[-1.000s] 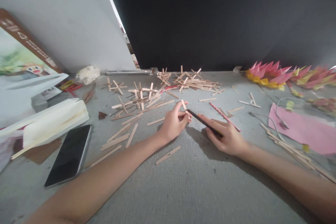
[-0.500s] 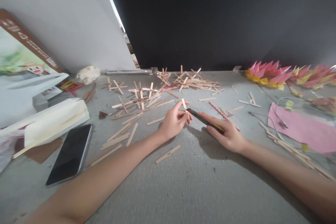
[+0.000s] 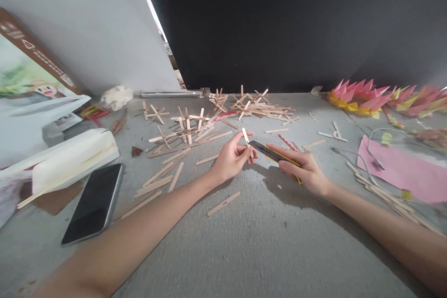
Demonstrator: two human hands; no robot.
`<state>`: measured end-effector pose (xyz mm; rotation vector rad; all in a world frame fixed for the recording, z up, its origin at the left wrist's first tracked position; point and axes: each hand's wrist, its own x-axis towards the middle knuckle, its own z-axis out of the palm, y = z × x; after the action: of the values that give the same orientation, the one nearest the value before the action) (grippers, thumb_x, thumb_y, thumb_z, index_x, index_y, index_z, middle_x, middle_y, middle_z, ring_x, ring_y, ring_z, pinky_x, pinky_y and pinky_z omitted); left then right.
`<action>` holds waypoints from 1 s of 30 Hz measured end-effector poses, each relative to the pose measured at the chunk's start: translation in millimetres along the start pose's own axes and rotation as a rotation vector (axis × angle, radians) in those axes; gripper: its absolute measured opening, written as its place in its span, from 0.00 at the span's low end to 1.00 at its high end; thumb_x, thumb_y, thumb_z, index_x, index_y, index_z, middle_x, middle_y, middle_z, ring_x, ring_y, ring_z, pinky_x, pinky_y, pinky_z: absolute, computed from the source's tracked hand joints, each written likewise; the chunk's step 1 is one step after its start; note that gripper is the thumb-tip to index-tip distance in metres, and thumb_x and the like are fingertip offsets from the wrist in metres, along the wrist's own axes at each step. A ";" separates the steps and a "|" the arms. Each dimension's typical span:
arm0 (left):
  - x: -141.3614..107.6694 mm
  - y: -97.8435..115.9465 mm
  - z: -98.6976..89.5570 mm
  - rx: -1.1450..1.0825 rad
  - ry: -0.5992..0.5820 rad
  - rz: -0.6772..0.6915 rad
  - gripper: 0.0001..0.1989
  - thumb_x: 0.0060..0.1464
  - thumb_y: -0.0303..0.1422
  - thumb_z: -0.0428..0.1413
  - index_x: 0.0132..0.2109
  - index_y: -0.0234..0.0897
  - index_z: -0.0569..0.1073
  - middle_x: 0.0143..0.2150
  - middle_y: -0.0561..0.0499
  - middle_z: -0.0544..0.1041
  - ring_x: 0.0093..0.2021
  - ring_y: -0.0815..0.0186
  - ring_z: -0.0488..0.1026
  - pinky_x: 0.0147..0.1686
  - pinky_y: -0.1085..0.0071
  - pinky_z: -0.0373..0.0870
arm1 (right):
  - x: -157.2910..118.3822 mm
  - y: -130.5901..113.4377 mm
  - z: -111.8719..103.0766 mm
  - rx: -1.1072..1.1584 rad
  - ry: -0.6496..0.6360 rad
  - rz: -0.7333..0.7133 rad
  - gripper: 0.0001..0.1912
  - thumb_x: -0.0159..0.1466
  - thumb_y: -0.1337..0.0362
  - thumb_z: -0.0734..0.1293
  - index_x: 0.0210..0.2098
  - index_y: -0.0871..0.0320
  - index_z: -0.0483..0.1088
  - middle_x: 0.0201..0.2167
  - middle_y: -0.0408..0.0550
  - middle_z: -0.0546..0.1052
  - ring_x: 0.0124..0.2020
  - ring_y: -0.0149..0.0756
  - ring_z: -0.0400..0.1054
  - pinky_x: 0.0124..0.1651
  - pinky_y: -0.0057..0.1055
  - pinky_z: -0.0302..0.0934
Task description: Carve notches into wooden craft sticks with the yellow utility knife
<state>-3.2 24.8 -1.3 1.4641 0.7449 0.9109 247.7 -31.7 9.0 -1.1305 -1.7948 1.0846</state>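
Your left hand [image 3: 231, 160] is grasping a small wooden stick [image 3: 245, 135] between the thumb and the fingers. This stick is at the middle of the scene, lifted above the grey tabletop [image 3: 237, 251], and its upper end points away from you, leaning a little to the left. Your right hand [image 3: 305, 170] is clenched around a black and yellow utility knife [image 3: 265, 150]. The front end of the knife points to the left and reaches the stick; whether the blade touches the wood, I cannot tell.

Just beyond your right fingers lies a striped rod [image 3: 287, 142], which the hand hides in part. On the near side of your left hand, one flat stick [image 3: 222, 204] with a dark mark in its middle lies alone on the tabletop. To the left of this hand several loose sticks [image 3: 152, 187] are spread, and farther away stand some crossed sticks [image 3: 188, 126], with a heap of sticks [image 3: 267, 111] to their right. At the near left, beside your forearm, there is a phone [image 3: 93, 204] with a dark screen. On the right side you have a pink sheet [image 3: 412, 172], and at the far right, pink and yellow paper flowers [image 3: 359, 98].
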 end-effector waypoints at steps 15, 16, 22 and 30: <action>3.5 2.0 -5.1 -0.097 -0.065 -0.029 0.26 0.67 0.41 0.61 0.64 0.34 0.65 0.34 0.48 0.81 0.28 0.70 0.73 0.32 0.72 0.70 | 3.4 5.0 -3.4 0.326 -0.015 0.214 0.31 0.70 0.55 0.67 0.69 0.60 0.71 0.17 0.34 0.59 0.20 0.30 0.51 0.26 0.30 0.51; 3.6 1.9 -5.0 -0.097 -0.066 -0.031 0.26 0.67 0.41 0.61 0.64 0.34 0.65 0.34 0.48 0.81 0.28 0.70 0.73 0.32 0.72 0.69 | 3.7 5.3 -3.5 0.355 -0.016 0.231 0.32 0.70 0.55 0.67 0.69 0.61 0.70 0.18 0.34 0.59 0.20 0.29 0.51 0.25 0.30 0.50; 4.0 2.8 -4.1 -0.098 -0.056 -0.040 0.26 0.66 0.40 0.61 0.64 0.34 0.66 0.33 0.49 0.81 0.28 0.70 0.73 0.32 0.72 0.70 | 5.3 8.1 -3.6 0.528 -0.019 0.330 0.38 0.66 0.57 0.70 0.73 0.65 0.65 0.20 0.34 0.58 0.21 0.28 0.49 0.24 0.28 0.43; 3.0 2.9 -4.6 -0.084 -0.054 -0.039 0.28 0.66 0.41 0.61 0.66 0.33 0.66 0.34 0.47 0.82 0.29 0.69 0.75 0.33 0.71 0.71 | 6.9 9.2 -7.2 0.624 -0.032 0.371 0.38 0.66 0.59 0.71 0.73 0.64 0.65 0.20 0.34 0.57 0.21 0.28 0.48 0.23 0.26 0.42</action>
<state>-5.9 29.3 1.9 1.3910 0.6854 0.8601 254.6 -21.0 4.2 -1.0633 -1.1444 1.7331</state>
